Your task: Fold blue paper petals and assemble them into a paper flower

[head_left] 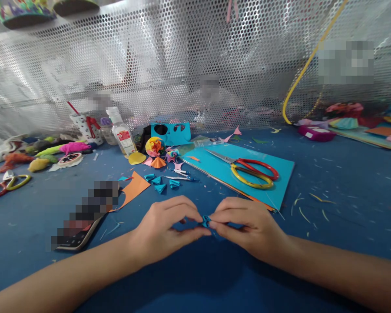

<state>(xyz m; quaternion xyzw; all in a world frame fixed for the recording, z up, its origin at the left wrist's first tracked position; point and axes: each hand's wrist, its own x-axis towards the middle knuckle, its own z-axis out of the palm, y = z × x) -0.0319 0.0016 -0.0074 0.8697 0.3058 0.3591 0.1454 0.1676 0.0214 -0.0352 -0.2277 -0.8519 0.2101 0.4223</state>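
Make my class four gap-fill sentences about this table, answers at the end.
The left hand and right hand hold a small folded piece coloured ____.
The scissors on the paper stack have handle loops in yellow and ____.
The phone lies nearer the ____ hand.
The flat disc by the bottle is ____.

Answers: blue; red; left; yellow.

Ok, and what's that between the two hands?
A small piece of folded blue paper, held at the fingertips of the left hand and the right hand. It shows in the head view.
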